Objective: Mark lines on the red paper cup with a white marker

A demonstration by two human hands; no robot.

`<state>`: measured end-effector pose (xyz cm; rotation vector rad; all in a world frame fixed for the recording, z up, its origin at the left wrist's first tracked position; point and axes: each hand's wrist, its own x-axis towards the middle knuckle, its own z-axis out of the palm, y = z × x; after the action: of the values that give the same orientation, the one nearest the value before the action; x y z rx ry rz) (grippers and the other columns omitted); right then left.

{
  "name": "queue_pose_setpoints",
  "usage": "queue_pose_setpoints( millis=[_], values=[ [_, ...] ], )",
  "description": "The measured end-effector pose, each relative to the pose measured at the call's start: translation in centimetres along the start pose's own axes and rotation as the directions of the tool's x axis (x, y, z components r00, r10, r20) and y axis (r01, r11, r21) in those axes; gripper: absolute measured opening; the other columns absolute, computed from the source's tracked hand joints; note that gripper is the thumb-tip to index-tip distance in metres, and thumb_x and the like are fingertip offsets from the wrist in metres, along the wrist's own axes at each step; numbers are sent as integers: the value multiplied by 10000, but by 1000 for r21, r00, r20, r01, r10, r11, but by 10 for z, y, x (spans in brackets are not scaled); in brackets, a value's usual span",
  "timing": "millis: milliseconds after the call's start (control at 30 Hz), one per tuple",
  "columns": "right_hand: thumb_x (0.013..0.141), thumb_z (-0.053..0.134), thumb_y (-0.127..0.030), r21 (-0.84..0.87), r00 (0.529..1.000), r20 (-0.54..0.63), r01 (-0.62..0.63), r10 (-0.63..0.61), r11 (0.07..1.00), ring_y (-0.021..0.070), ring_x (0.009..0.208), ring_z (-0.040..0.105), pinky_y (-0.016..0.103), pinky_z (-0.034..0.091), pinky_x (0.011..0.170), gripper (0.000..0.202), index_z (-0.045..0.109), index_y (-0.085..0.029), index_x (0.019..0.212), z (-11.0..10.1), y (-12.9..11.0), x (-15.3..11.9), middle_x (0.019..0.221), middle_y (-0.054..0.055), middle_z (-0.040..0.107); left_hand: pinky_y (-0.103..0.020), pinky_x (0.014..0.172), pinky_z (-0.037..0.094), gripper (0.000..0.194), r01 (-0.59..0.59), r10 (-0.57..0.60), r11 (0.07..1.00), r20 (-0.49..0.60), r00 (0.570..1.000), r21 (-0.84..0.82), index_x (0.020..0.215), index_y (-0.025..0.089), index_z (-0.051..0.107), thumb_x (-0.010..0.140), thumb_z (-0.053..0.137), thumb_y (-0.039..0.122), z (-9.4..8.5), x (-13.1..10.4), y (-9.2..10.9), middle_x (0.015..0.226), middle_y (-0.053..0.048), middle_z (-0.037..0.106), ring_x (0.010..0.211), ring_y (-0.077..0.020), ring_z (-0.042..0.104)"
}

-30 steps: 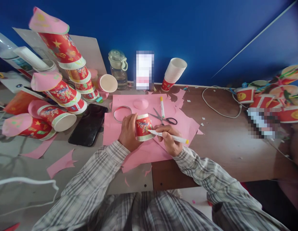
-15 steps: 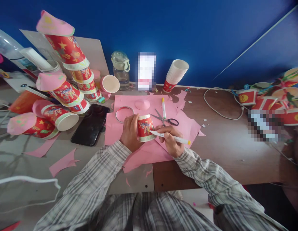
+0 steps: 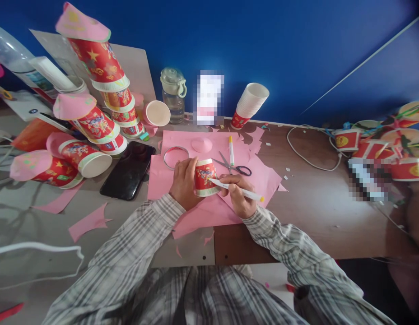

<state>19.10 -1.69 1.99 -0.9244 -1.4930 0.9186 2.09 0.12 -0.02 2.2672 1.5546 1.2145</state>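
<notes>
My left hand (image 3: 185, 184) is closed round the left side of a red printed paper cup (image 3: 205, 178), which is upside down with its pale rim at the bottom. In my right hand (image 3: 241, 196) is a white marker with a yellow end (image 3: 245, 192), its tip at the cup's printed front. Pink paper (image 3: 196, 215) lies beneath both hands. Just beyond the cup are scissors (image 3: 231, 167), a second marker (image 3: 231, 151), a roll of tape (image 3: 176, 158) and a small pink paper cone (image 3: 201, 144).
Decorated cups with pink tops (image 3: 94, 67) stand stacked at left, beside a black phone (image 3: 128, 170). A bottle (image 3: 173, 95), a pixelated bright screen (image 3: 209, 98) and nested cups (image 3: 250, 104) line the wall. A cable (image 3: 313, 157) and red cups (image 3: 375, 144) are at right.
The marker's tip has shifted slightly up and left on the cup's front. The whole view has moved a little; both hands keep their hold.
</notes>
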Motion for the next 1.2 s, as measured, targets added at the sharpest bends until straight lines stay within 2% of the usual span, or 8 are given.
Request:
queue_pose_setpoints(
  millis=[133,433,833,1200],
  values=[
    [838,462,-371,-11,1000,-13,-12,12,1000,156,485,536,261,398,419,259,625,-177,891,0,0,-1,527,10,549,-565,1035,320,883,2,-1,1000,-14,1000,6,1296,112,226,649,643,544,1,-1,1,1178,-179,463,1129,-318,437],
    [840,461,-363,-1,1000,1,8,-8,1000,155,501,547,317,467,515,260,616,-168,916,1,0,-1,582,23,569,-562,1038,319,850,-5,5,1000,-17,1000,18,1290,98,232,667,626,521,1,-1,1,1178,-182,460,1133,-315,436],
    [843,449,-356,-29,999,17,43,-42,999,162,509,551,355,487,576,256,614,-170,904,2,-2,-1,558,11,551,-566,1028,328,835,0,0,1000,-22,1000,14,1286,111,241,664,634,505,0,0,3,1172,-177,461,1109,-312,449],
    [836,464,-375,-15,1000,-8,-3,3,1000,153,497,525,346,480,560,280,626,-149,875,1,-3,-1,559,21,559,-547,1058,303,852,17,-16,999,-17,1000,27,1279,61,255,665,632,517,1,-1,1,1180,-189,464,1139,-305,426]
  ],
)
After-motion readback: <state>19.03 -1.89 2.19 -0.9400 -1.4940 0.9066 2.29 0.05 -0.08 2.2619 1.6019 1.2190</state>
